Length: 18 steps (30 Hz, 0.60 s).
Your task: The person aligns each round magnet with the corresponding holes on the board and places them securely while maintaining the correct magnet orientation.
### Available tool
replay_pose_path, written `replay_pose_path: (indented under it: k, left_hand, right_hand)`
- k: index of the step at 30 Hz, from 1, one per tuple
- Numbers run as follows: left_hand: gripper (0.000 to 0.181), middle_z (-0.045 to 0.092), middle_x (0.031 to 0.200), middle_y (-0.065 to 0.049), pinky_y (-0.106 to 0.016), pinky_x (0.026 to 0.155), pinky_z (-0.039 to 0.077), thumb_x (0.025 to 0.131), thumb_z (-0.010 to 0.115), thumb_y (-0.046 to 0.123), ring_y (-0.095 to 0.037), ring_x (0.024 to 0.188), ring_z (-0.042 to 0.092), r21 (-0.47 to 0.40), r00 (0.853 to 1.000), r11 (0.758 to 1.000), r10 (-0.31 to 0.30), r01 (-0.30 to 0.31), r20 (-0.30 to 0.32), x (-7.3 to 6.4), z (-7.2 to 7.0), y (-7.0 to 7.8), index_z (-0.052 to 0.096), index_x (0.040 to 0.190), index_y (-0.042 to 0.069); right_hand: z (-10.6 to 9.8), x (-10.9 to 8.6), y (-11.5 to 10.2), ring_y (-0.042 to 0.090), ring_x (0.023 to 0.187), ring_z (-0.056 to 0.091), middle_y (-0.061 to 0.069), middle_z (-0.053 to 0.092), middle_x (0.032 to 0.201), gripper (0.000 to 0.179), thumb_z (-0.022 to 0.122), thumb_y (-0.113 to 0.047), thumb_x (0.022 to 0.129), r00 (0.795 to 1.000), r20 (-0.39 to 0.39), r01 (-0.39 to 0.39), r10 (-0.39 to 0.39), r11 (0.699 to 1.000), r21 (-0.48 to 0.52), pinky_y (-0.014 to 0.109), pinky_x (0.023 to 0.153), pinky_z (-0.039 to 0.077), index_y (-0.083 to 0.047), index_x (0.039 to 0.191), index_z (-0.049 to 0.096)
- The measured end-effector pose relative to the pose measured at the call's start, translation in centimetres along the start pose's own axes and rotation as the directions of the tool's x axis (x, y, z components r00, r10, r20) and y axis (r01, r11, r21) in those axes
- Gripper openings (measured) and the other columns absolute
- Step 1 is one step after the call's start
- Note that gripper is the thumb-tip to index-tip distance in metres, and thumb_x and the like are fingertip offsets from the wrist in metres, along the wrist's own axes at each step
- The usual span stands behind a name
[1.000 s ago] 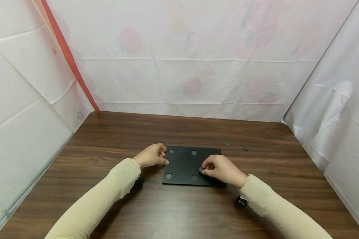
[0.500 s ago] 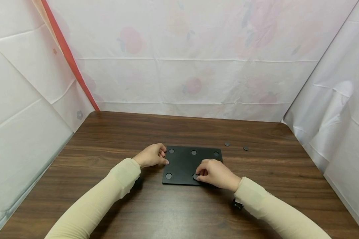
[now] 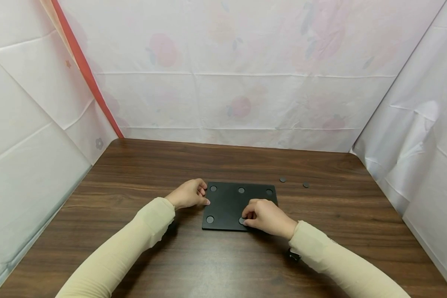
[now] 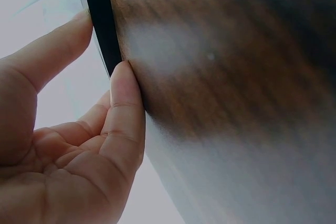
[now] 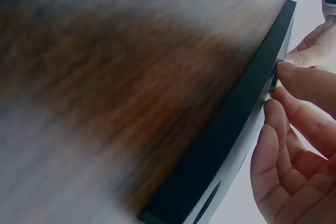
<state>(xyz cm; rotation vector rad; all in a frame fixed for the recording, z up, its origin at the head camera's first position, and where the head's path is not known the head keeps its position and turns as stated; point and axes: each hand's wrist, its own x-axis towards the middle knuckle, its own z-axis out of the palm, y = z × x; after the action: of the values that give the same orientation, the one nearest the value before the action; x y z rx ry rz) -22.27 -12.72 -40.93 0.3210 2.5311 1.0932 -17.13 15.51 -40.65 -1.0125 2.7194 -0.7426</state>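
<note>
- Black board (image 3: 227, 205): flat on wood-grain table (image 3: 164, 256), fruit-print sheet (image 3: 208, 99) behind
- Left hand (image 3: 188, 193): loosely bent, touching board's edge
- Right hand (image 3: 269, 217): pinching grey disc (image 3: 241, 221) at board

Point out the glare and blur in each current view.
Head: pale glare on the near tabletop; left wrist: tabletop blurred beneath pale patches, left hand clearer; right wrist: tabletop smeared and hazy, right hand sharper.

Long, pale-cream fabric sleeves (image 3: 117, 252) with creased cuffs (image 3: 157, 218) were worn, a small black device (image 3: 294, 255) being shown beneath the right.
</note>
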Motion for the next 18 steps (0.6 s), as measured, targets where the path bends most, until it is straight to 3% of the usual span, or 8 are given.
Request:
replay_pose_path:
  k: [18]
  left_hand:
    - [0.051,0.058,0.102,-0.010,-0.028,0.070,0.046,0.082,0.079,0.009,-0.017,0.084,0.053,-0.004,1.000,1.000,0.001,-0.001,0.002,0.09,0.00,-0.23,0.053,0.125,-0.003]
  right_hand:
    - [0.13,0.13,-0.07,0.001,0.073,0.059,-0.003,0.065,0.089,0.010,0.075,-0.014,0.086,1.000,-0.006,-0.004,0.004,1.000,0.000,0.019,0.065,0.050,-0.012,0.096,0.075]
